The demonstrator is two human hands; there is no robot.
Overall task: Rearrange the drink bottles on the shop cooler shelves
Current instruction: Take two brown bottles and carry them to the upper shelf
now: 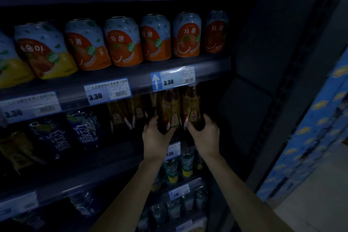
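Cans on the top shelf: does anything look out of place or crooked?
Nothing looks spilled or dented. The first orange can and the third orange can are turned, so their lettering sits off to one side, unlike their neighbours. The yellow can at the left seems to lean, probably just the wide lens.

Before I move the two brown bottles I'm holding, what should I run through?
1. Left hand grip on the left bottle: fingers curled round its lower part, ok.
2. Right hand grip on the right bottle: fingers curled round its lower part, ok.
3. Both bottles upright, labels facing out: ok.
4. Caps clear of the shelf edge above: hidden behind the price tag, cannot tell.
5. Bottles resting on their shelf: bases covered by the hands, cannot tell.
6. Room behind them: too dark, cannot tell.
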